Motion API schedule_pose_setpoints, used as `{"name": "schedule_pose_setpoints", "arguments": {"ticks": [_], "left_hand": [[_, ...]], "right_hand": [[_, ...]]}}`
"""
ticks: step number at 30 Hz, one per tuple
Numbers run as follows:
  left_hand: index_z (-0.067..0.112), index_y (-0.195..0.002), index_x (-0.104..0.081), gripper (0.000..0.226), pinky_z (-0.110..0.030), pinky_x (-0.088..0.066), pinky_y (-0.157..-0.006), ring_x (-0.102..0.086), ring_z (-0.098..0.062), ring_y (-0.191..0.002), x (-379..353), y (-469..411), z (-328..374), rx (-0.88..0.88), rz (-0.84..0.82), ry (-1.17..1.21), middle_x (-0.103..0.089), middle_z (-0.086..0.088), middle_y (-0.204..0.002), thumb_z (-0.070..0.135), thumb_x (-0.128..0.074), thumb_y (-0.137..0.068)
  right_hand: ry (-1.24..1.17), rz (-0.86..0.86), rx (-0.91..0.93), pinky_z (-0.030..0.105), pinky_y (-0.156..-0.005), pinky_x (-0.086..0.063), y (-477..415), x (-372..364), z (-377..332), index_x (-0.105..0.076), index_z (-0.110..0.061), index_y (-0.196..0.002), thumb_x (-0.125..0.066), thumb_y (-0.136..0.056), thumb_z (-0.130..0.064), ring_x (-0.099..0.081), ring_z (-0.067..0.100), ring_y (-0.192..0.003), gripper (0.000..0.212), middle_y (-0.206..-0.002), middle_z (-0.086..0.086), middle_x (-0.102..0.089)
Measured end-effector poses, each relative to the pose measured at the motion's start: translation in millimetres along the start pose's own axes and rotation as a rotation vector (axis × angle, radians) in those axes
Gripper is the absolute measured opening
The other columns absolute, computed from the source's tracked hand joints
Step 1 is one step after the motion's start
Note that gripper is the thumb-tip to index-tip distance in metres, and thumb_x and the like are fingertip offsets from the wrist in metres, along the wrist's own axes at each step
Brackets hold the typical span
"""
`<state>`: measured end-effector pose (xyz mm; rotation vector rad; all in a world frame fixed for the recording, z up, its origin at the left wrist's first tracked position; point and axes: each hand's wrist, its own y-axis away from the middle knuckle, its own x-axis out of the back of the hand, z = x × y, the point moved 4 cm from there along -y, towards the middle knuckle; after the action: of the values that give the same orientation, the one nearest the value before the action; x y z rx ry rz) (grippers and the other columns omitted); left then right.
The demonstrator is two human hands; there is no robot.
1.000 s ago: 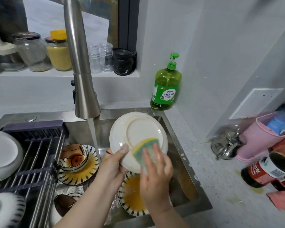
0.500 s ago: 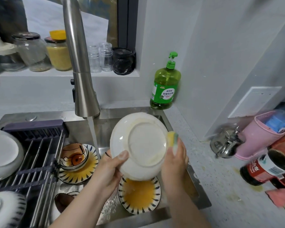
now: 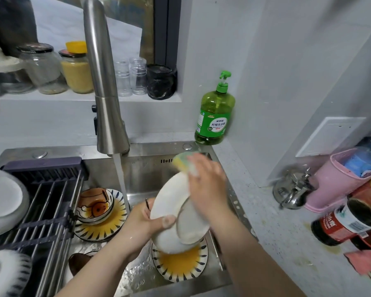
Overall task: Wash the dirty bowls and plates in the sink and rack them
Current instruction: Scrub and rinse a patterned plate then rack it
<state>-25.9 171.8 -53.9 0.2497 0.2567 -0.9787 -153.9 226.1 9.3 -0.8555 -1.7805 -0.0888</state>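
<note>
Now washing: white plate (image 3: 169, 209), gripped by left hand (image 3: 146, 226); right hand (image 3: 206, 185) holds sponge (image 3: 181, 161).
Racked: two dishes (image 3: 2, 200).
Remaining: striped plates (image 3: 180, 264), bowl (image 3: 94, 205).

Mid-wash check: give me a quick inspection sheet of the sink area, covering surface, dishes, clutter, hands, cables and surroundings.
Surface: steel sink, wet; tap running.
Job's things: white plate held tilted over the sink; sponge at its upper rim; striped plate below it with orange residue; second striped plate carrying a dirty bowl; rack holds a racked plate.
Clutter: soap bottle, kettle, pink basket and sauce bottle on the stained counter.
Hands: left hand grips the white plate; right hand holds the sponge, blurred.
Cables: nothing seen.
Surroundings: jars and glasses on the window ledge.
</note>
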Motion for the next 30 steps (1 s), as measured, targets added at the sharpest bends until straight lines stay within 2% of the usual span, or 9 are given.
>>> {"name": "schedule_pose_setpoints", "arguments": {"ticks": [3, 5, 9, 11, 14, 19, 23, 27, 30], "left_hand": [[0.007, -0.089, -0.068, 0.08, -0.023, -0.053, -0.057, -0.07, -0.02, -0.074, 4, -1, 1, -0.004, 0.028, 0.073, -0.073, -0.011, -0.084, 0.042, -0.092, -0.021], [0.008, -0.082, -0.07, 0.077, -0.024, -0.053, -0.055, -0.069, -0.019, -0.069, 7, -5, 0, 0.002, 0.066, 0.154, -0.073, -0.011, -0.079, 0.038, -0.093, -0.016], [0.009, -0.077, -0.075, 0.053, -0.025, -0.055, -0.057, -0.07, -0.02, -0.071, 8, -8, -3, 0.027, 0.088, 0.296, -0.072, -0.012, -0.079, 0.016, -0.092, -0.027], [0.009, -0.075, -0.075, 0.061, -0.025, -0.055, -0.056, -0.07, -0.02, -0.07, 8, -9, -6, 0.044, 0.099, 0.315, -0.073, -0.013, -0.078, 0.023, -0.094, -0.019], [0.009, -0.072, -0.074, 0.067, -0.025, -0.055, -0.053, -0.07, -0.02, -0.068, 8, -9, -7, 0.048, 0.129, 0.338, -0.072, -0.012, -0.077, 0.03, -0.094, -0.011], [0.008, -0.076, -0.073, 0.078, -0.023, -0.054, -0.048, -0.07, -0.017, -0.063, 14, -6, -5, 0.034, 0.206, 0.45, -0.072, -0.009, -0.071, 0.027, -0.093, -0.003], [0.004, -0.086, -0.066, 0.094, -0.024, -0.055, -0.048, -0.07, -0.016, -0.064, 19, -5, -8, 0.071, 0.264, 0.423, -0.073, -0.007, -0.072, 0.033, -0.092, -0.001], [0.006, -0.064, -0.075, 0.071, -0.025, -0.055, -0.049, -0.07, -0.015, -0.063, 18, -5, -10, 0.094, 0.29, 0.496, -0.073, -0.01, -0.072, 0.03, -0.093, 0.0], [0.002, -0.073, -0.073, 0.052, -0.026, -0.055, -0.046, -0.07, -0.015, -0.061, 11, -2, -10, 0.121, 0.267, 0.498, -0.073, -0.009, -0.071, 0.023, -0.092, -0.03]], "right_hand": [[-0.223, -0.045, -0.35, 0.03, -0.106, -0.022, 0, -5, 37, -0.032, -0.028, -0.142, -0.032, -0.099, -0.023, -0.022, 0.016, -0.132, 0.044, -0.15, -0.011, -0.027], [-0.221, 0.014, -0.165, 0.031, -0.109, -0.02, 21, -10, 16, -0.033, -0.029, -0.141, -0.031, -0.095, -0.029, -0.017, 0.013, -0.132, 0.046, -0.151, -0.009, -0.026], [-0.094, 0.097, 0.298, 0.031, -0.096, -0.032, 52, -26, -10, -0.04, -0.026, -0.129, -0.038, -0.081, -0.026, -0.036, 0.019, -0.112, 0.047, -0.139, -0.002, -0.038], [-0.041, 0.108, 0.232, 0.036, -0.092, -0.046, 43, -22, -1, -0.04, -0.028, -0.128, -0.037, -0.078, -0.026, -0.037, 0.016, -0.109, 0.05, -0.138, -0.004, -0.042], [-0.105, 0.099, -0.032, 0.051, -0.092, -0.047, 39, -20, 6, -0.042, -0.03, -0.132, -0.034, -0.078, -0.028, -0.029, 0.014, -0.114, 0.054, -0.144, -0.009, -0.038], [0.012, 0.007, 0.331, 0.039, -0.089, -0.049, 69, -29, -2, -0.042, -0.029, -0.126, -0.038, -0.077, -0.026, -0.038, 0.017, -0.107, 0.05, -0.135, -0.01, -0.04], [-0.051, -0.022, -0.143, 0.043, -0.108, -0.035, 55, -23, 31, -0.034, -0.032, -0.141, -0.041, -0.092, -0.015, -0.021, 0.015, -0.129, 0.052, -0.144, -0.026, -0.013], [-0.037, 0.108, 0.295, 0.036, -0.095, -0.039, 90, -33, 3, -0.043, -0.025, -0.127, -0.037, -0.09, -0.025, -0.037, 0.019, -0.111, 0.038, -0.136, -0.006, -0.04], [0.031, 0.18, 0.412, 0.034, -0.098, -0.033, 96, -37, 14, -0.043, -0.023, -0.125, -0.025, -0.098, -0.024, -0.042, 0.019, -0.111, 0.033, -0.133, -0.004, -0.041]]}}
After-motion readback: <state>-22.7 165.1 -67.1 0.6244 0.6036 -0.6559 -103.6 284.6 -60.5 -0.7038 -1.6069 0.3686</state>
